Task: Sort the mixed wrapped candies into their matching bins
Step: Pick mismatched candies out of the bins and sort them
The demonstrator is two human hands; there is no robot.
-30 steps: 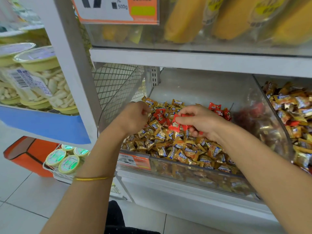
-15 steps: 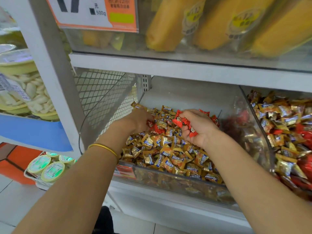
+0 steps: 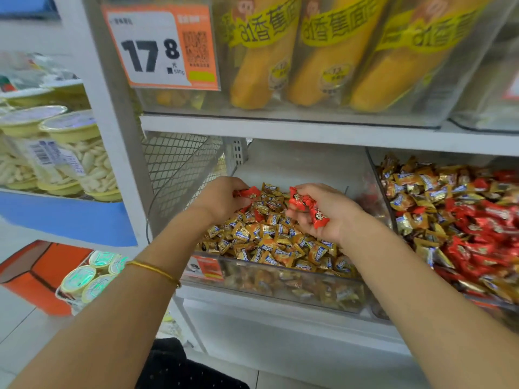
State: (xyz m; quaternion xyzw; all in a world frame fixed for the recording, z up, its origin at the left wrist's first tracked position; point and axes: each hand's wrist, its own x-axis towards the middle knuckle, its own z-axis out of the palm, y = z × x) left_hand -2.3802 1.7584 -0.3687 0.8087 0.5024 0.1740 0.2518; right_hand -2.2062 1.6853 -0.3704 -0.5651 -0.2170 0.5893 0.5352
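left hand (image 3: 222, 199): fingers pinch one red candy (image 3: 250, 193) | right hand (image 3: 323, 213): fingers curl round several red candies (image 3: 307, 206) | both over gold candies (image 3: 269, 240) in clear bin (image 3: 280, 282)

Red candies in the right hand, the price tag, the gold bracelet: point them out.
red candies (image 3: 304, 203), head view, middle of the held bunch
price tag (image 3: 161, 49), head view, white field between the digits
gold bracelet (image 3: 153, 268), head view, band across the left wrist
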